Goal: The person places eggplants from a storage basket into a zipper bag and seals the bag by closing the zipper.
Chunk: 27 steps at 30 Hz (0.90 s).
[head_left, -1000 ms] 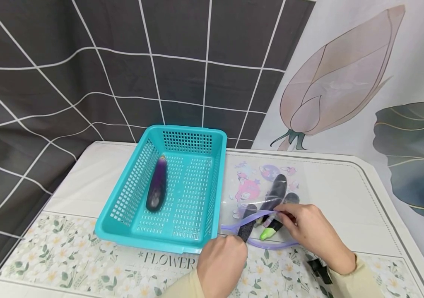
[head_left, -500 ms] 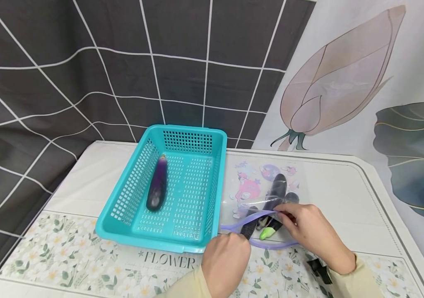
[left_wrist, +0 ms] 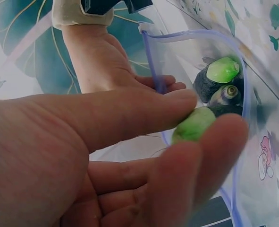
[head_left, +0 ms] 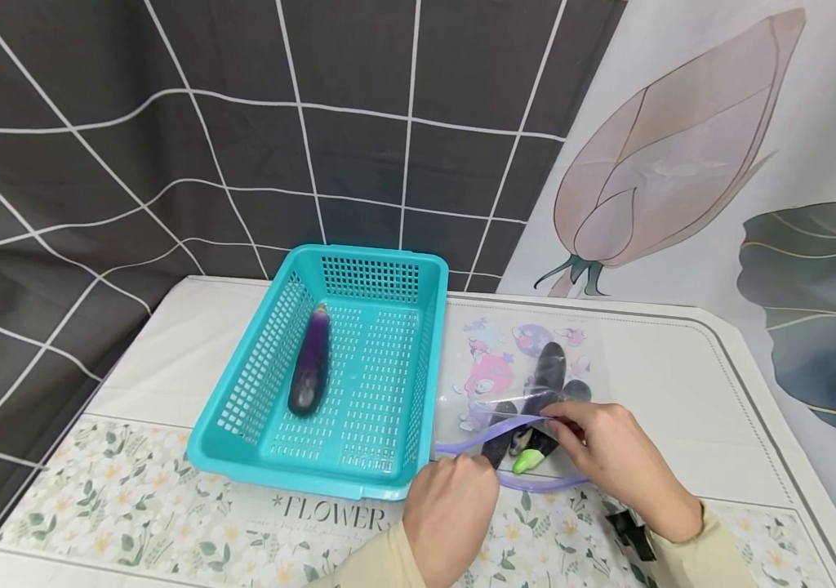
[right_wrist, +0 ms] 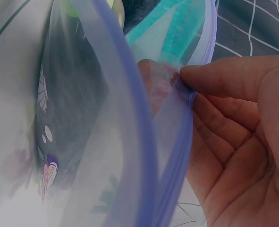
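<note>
A clear zip bag (head_left: 462, 359) with pink cartoon prints and a purple zip lies flat, its mouth facing me. Inside are a dark eggplant (head_left: 552, 363) and one with a bright green end (head_left: 528, 460). My left hand (head_left: 451, 510) is at the mouth, thumb and fingertips pinching the green stem end of another eggplant (left_wrist: 193, 125); the rest of that eggplant reaches into the bag. My right hand (head_left: 620, 449) pinches the upper edge of the mouth between thumb and finger, holding the purple zip (right_wrist: 189, 101) lifted.
Left of the bag stands a turquoise perforated basket (head_left: 352, 482) with one purple eggplant (head_left: 311, 363) lying in it. A flower-print cloth (head_left: 168, 523) covers the table. Behind it hangs a dark grid-patterned curtain (head_left: 359, 147). A black strap piece (head_left: 631, 535) shows beside the right wrist.
My left hand has moved slightly right and away from me, sliding its eggplant deeper into the bag. The right hand stays in place on the bag's edge.
</note>
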Motion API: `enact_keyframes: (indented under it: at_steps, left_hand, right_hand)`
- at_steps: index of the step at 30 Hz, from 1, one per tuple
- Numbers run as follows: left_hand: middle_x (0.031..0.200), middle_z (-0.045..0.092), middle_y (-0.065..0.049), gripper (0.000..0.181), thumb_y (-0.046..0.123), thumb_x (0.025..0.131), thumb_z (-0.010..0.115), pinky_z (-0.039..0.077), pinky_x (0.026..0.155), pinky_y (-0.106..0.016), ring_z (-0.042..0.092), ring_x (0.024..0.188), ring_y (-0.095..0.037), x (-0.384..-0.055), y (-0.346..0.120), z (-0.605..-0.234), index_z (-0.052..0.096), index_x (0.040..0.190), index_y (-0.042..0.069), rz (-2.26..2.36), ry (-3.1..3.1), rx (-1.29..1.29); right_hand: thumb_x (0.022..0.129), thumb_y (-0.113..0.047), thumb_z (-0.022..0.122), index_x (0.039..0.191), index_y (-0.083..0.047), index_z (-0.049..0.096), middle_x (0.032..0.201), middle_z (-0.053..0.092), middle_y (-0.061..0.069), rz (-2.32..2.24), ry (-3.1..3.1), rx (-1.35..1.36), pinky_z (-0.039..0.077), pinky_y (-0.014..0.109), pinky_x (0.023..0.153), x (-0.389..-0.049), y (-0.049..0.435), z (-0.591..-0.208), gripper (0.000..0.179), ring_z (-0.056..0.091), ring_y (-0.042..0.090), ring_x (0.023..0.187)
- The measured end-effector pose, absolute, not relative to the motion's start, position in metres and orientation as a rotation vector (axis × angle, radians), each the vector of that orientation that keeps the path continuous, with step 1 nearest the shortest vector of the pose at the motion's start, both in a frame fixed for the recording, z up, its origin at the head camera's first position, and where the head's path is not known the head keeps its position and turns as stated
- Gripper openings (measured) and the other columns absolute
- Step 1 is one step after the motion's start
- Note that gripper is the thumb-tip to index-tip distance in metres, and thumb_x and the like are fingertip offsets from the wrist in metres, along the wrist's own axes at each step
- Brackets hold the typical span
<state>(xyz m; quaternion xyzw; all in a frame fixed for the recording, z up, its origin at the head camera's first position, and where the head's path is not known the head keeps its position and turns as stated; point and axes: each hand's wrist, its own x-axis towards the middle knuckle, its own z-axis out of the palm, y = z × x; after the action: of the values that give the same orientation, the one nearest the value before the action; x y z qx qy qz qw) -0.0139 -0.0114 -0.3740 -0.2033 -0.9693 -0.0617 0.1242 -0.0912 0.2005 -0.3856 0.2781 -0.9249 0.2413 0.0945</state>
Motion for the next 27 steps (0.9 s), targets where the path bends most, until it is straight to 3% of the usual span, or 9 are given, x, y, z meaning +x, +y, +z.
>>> enact_keyframes:
  at_steps: [20,27]
  left_hand:
    - [0.064,0.059,-0.002,0.005,0.006,0.081,0.074,0.048,0.042,-0.029,0.060,0.049,-0.015,-0.0215,-0.0046,-0.3795,0.070,0.078,0.006,-0.171,-2.803,-0.624]
    - [0.067,0.060,-0.003,0.003,0.007,0.085,0.072,0.047,0.042,-0.028,0.059,0.051,-0.015,-0.0231,-0.0027,-0.3810,0.069,0.084,0.006,-0.197,-2.839,-0.649]
  right_hand:
    - [0.086,0.000,0.074,0.097,-0.013,0.077,0.067,0.056,-0.017,0.726,-2.714,0.843,0.033,0.019,0.044,-0.0918,0.2010,-0.3868,0.018,0.031,-0.007,0.048]
    - [0.084,0.001,0.075,0.096,-0.012,0.077,0.071,0.062,-0.014,0.727,-2.692,0.852,0.033,0.019,0.045,-0.0921,0.2007,-0.3874,0.018,0.032,-0.007,0.049]
